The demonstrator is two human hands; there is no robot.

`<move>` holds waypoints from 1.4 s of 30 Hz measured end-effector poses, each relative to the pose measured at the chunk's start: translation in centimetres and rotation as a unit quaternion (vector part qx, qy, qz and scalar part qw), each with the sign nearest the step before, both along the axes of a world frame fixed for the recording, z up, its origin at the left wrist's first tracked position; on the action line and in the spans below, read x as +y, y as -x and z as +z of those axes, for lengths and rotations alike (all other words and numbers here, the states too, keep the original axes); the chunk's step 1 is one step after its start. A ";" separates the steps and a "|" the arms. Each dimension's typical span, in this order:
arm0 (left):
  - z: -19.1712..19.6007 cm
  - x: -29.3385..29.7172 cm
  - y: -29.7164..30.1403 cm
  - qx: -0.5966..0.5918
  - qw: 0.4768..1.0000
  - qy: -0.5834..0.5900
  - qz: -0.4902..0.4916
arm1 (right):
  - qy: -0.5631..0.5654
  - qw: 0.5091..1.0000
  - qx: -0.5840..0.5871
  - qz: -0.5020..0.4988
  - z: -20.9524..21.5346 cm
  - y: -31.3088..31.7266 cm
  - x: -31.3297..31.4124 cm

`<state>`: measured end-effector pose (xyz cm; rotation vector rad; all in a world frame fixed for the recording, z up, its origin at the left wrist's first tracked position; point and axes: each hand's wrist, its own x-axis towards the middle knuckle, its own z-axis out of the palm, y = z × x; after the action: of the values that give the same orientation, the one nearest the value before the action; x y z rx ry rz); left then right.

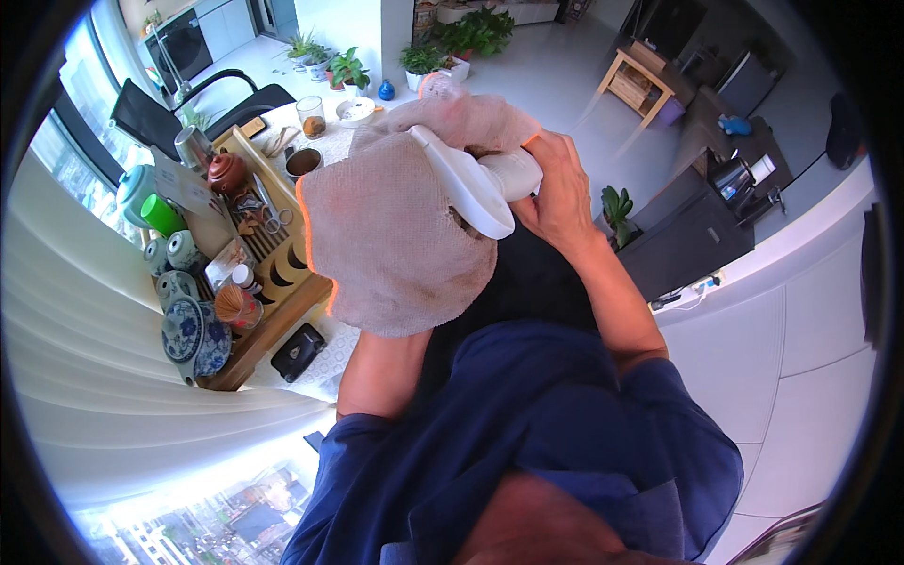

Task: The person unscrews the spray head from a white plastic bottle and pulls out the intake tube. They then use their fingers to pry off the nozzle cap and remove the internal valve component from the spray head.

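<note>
A white piece (476, 193) with a broad oval flange and a short rounded stem lies against a grey-brown cloth (395, 235) with orange edging. I cannot make out what kind of thing it is; dark marks show near its flange. My right hand (557, 193) is closed around the stem end, fingers bent over the cloth's far right edge and thumb underneath. The cloth drapes over my left hand and hides it, so only the forearm shows below the cloth. Both hands are raised in front of my body.
A wooden tea tray (282, 301) at the left bears a brown teapot (226, 173), a blue-and-white lidded pot (193, 334), a green cup (162, 216) and scissors (278, 221). Beyond stand a glass (311, 118), a white bowl (355, 112) and an office chair (235, 94). A dark cabinet (678, 226) stands right.
</note>
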<state>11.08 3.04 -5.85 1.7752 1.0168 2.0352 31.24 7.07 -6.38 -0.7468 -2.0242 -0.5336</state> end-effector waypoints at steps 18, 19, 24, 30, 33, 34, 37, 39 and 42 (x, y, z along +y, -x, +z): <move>-0.1 0.8 0.6 0.053 0.998 -0.002 0.038 | 0.071 0.997 0.038 0.006 -0.8 -0.3 0.8; -0.1 0.8 0.5 0.054 0.998 -0.001 0.038 | 0.090 0.995 0.046 0.003 -0.9 -0.3 0.8; 0.0 0.6 0.7 0.060 0.998 0.006 0.035 | 0.124 0.990 0.067 0.030 -1.2 -0.1 0.8; 0.3 0.7 1.6 0.068 0.997 0.022 0.027 | 0.236 0.965 0.064 0.099 -0.7 0.5 -0.4; 0.6 1.0 1.8 0.081 0.996 0.031 0.020 | 0.293 0.942 0.057 0.153 -1.5 0.3 -0.3; 0.6 0.9 2.0 0.086 0.996 0.032 0.024 | 0.292 0.942 0.053 0.155 -1.3 0.5 -0.6; 0.5 0.5 2.1 0.096 0.994 0.037 0.036 | 0.425 0.883 0.035 0.196 -1.0 0.9 -1.1; 0.3 0.3 2.0 0.103 0.993 0.038 0.050 | 0.467 0.853 0.055 0.226 -0.7 1.2 -1.6; -0.1 0.1 1.9 0.114 0.989 0.042 0.082 | 0.520 0.800 0.074 0.291 0.0 1.4 -2.1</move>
<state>9.22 3.13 -5.91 1.9726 1.3360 1.8775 29.86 5.02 -6.36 -0.6566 -2.1518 1.0598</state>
